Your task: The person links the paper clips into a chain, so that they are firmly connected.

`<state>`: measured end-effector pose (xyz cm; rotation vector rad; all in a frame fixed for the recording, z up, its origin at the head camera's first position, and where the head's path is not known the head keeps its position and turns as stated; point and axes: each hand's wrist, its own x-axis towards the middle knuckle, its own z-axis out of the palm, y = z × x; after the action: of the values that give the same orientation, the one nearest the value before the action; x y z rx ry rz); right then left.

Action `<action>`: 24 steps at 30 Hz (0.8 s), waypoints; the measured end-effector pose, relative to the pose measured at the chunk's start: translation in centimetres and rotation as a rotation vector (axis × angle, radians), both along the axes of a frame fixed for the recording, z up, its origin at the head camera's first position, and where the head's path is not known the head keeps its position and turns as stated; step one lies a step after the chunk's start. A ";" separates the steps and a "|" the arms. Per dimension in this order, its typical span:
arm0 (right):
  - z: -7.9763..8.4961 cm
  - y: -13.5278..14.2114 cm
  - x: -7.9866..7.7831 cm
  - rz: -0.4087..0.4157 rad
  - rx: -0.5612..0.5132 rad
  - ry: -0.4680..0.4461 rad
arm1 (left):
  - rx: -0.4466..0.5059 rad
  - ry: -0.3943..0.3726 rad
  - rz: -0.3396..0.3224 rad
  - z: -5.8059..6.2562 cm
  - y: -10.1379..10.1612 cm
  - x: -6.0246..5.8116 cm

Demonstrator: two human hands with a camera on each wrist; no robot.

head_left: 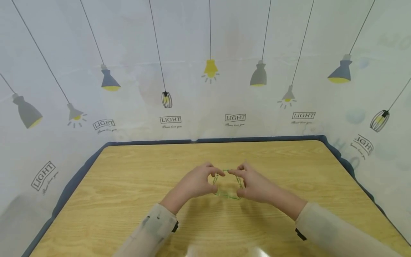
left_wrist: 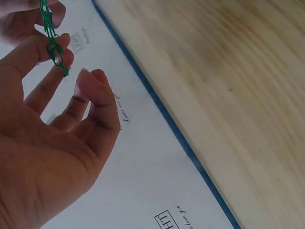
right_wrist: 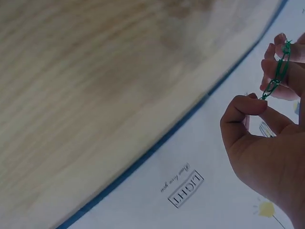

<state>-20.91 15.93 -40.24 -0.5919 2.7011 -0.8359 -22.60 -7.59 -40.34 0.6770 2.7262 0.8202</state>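
Note:
A loop of linked green paper clips (head_left: 233, 197) is held up above the table between both hands. On its left side, my left hand (head_left: 199, 181) holds the chain with thumb and fingers. My right hand (head_left: 255, 184) holds the opposite side the same way. In the left wrist view, the green paper clips (left_wrist: 55, 50) hang at the left hand's fingertips. The right wrist view has the links (right_wrist: 282, 69) running between the right hand's bent thumb and its fingers.
A wood-grain table (head_left: 135, 167) with a dark blue edge (head_left: 154, 142) lies beneath the hands. Behind it and at both sides stands a pale wall covering (head_left: 192, 32) printed with hanging lamps and the word LIGHT.

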 end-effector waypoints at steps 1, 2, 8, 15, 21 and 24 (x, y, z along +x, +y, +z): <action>-0.4 0.0 0.1 0.001 0.000 -0.008 | -0.012 -0.012 -0.007 -0.2 -0.1 0.0; -0.7 -0.1 0.2 0.000 -0.003 -0.019 | -0.020 -0.028 -0.012 -0.5 -0.3 0.0; -2.5 -0.4 0.3 0.019 -0.033 -0.061 | -0.043 -0.093 -0.032 -2.0 -1.0 -0.1; -3.7 -0.6 0.8 0.074 -0.045 -0.136 | -0.108 -0.133 -0.094 -3.0 -1.3 0.0; -4.0 -0.5 0.3 0.105 0.001 -0.124 | -0.152 -0.119 -0.129 -3.3 -1.4 -0.2; -4.3 -0.2 -0.6 0.110 0.008 -0.107 | -0.161 -0.110 -0.146 -3.5 -1.6 -0.9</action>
<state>-21.49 15.76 -44.56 -0.6680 2.5499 -0.8035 -23.45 -9.15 -43.80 0.7608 2.5742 0.5803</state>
